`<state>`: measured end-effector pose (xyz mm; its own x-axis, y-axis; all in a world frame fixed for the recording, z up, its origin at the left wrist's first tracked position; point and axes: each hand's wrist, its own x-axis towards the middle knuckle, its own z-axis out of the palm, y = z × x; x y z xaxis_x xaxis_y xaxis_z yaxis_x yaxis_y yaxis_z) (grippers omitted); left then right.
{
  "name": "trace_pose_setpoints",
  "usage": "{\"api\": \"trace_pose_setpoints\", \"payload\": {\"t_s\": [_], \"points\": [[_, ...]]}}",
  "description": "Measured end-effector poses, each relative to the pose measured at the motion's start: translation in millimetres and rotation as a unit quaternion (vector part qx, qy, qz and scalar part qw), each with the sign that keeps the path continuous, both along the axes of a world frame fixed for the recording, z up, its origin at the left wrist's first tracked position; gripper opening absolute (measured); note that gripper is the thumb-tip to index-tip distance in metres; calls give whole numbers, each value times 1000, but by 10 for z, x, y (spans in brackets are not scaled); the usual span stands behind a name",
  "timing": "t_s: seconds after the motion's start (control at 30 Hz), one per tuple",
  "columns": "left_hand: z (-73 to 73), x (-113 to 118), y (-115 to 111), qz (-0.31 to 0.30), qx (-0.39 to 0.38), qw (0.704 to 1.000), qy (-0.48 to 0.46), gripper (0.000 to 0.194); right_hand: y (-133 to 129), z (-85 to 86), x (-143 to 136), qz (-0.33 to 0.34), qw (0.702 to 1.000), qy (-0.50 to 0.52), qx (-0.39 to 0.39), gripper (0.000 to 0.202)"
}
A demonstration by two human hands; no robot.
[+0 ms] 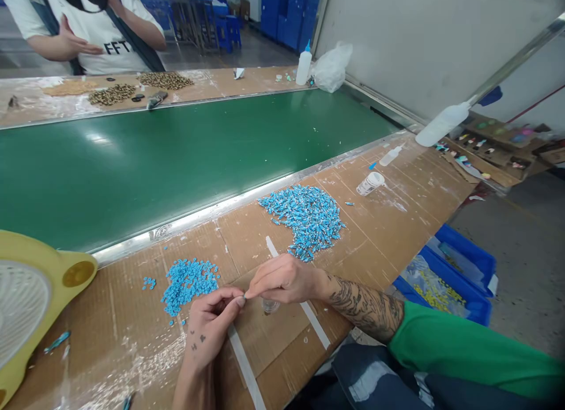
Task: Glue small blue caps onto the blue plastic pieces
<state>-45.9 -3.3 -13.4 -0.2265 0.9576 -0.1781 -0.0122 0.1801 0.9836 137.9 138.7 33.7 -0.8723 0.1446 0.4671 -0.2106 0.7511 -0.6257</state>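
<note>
Being pinched by the left hand (pixel 205 330) and right hand (pixel 285 279), a tiny piece (pixel 243 296) is apparently steadied from two sides, just beside the blue rings (pixel 189 282), which are kept within reach.

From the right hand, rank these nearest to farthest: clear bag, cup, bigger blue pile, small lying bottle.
From the right hand:
1. Bigger blue pile, just beyond it.
2. Cup, ahead and to the right.
3. Small lying bottle, just past the cup.
4. Clear bag, across the green belt.
</note>
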Motion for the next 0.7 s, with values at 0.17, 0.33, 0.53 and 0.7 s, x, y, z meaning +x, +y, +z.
{"api": "trace_pose_setpoints", "payload": {"t_s": [0.17,0.33,0.53,0.7], "points": [[-21,10,34,44,36,998,-38,11,-22,12,-22,-47,997,27,-47,20],[-20,50,50,109,89,984,-106,14,-23,69,-21,-95,988,71,-101,18],[-27,187,50,106,94,988,-54,28,-37,-37,-38,-111,985,42,-126,16],[-38,312,102,127,111,986,-1,26,-98,-70,-51,-143,978,10,-155,17]]}}
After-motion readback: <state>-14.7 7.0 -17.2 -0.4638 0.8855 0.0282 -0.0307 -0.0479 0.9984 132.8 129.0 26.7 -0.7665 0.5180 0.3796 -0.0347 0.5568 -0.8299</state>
